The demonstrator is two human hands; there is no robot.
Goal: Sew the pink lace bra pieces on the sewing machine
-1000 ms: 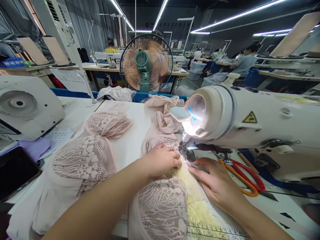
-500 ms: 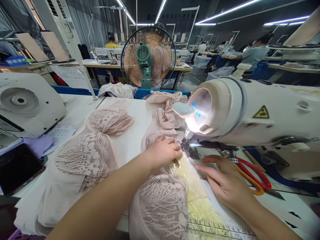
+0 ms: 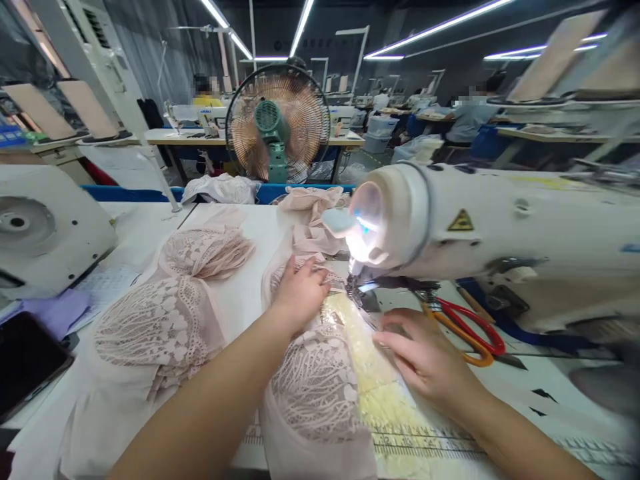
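Lace [image 3: 315, 387] runs lengthwise from me toward the needle [image 3: 356, 288], pressed under my flat left hand [image 3: 300, 293], the nearer one, and seemingly my open right hand [image 3: 420, 353].

Yellow warning triangle [image 3: 461, 221] on sewing machine [image 3: 525, 227]

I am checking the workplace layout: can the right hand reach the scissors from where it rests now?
Probably yes. The scissors lie flat just beside the right hand, with nothing between them. The sewing machine arm overhangs them but seems to leave enough space.
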